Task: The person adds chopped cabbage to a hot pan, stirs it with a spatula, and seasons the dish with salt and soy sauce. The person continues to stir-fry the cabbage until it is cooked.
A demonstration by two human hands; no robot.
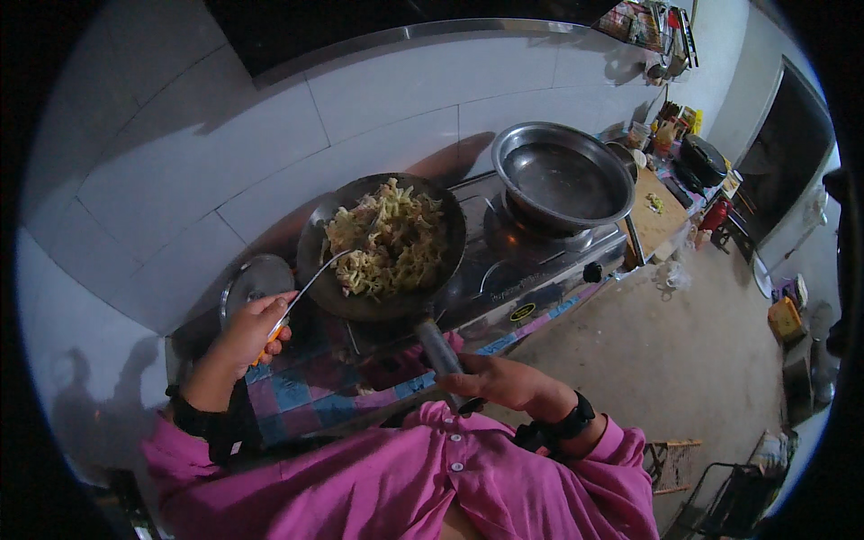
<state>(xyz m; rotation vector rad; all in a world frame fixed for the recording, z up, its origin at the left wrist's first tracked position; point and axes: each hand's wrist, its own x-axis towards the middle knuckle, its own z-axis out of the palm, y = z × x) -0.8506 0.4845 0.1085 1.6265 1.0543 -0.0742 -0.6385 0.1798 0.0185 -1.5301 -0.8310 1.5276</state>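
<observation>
My left hand (255,332) grips the orange handle of a metal cooking utensil (312,278). Its thin shank reaches over the rim into chopped, cabbage-like food (398,236), which hides the working end. The food fills much of a dark wok (317,297) on the left side of a gas stove (540,280). My right hand (503,383) is closed around the wok's long metal handle (440,345), close to my pink shirt. A round lid (260,280) lies left of the wok, behind my left hand.
A wide metal basin (563,177) sits on the right burner, where an orange glow shows beneath. Further right is a wooden cutting board (651,209) with chopped pieces (653,202). Bottles and a black pot (702,160) stand beyond. A tiled wall and a range hood (418,30) border the stove.
</observation>
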